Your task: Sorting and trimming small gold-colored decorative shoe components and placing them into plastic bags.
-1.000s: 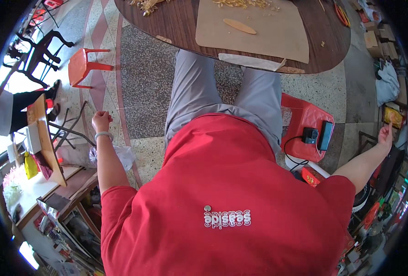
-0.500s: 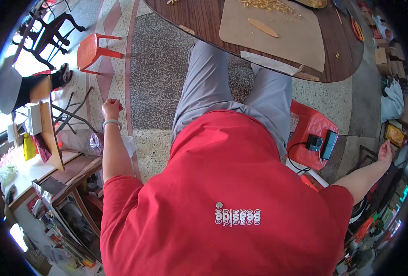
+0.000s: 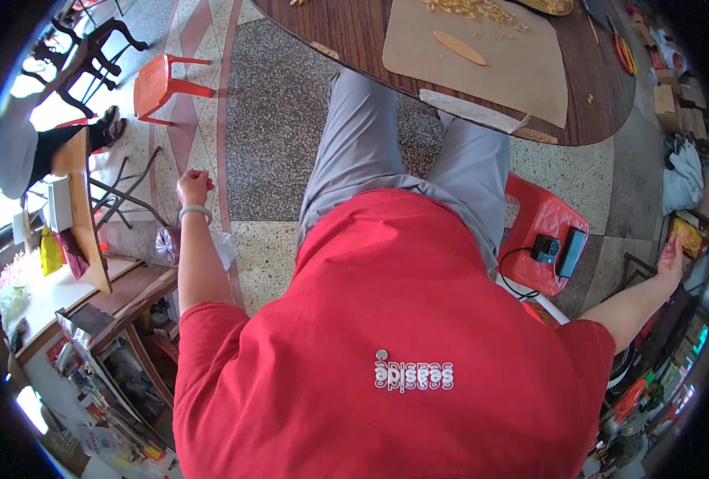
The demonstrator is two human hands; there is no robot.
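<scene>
Orange plastic first: a small orange stool [image 3: 161,82] stands on the speckled floor well ahead of the left hand [image 3: 192,186], with a dark metal chair [image 3: 91,48] further off. That left hand hangs out to the side, fingers curled into a loose fist, a pale bracelet [image 3: 196,212] at the wrist; nothing shows inside it. Just below the forearm lies a crumpled clear plastic bag [image 3: 167,243], the nearest thing to that fist. It looks light, limp and slippery, so I'd judge a pinch at the bunched top would hold it best.

Centre now: grey trousers, red shirt, and ahead of the knees a dark wooden table [image 3: 354,40] carrying a tan mat [image 3: 514,72] with a flat wooden spatula [image 3: 460,48] and scattered yellow bits.

Over to the right: a red plastic stool [image 3: 530,263] sits beside the leg, holding a black charger [image 3: 544,248] and a dark phone [image 3: 572,252]. The right hand [image 3: 671,258] is flung well out past it, fingers spread wide, gripping nothing, near a yellow packet [image 3: 684,235] among the clutter.
</scene>
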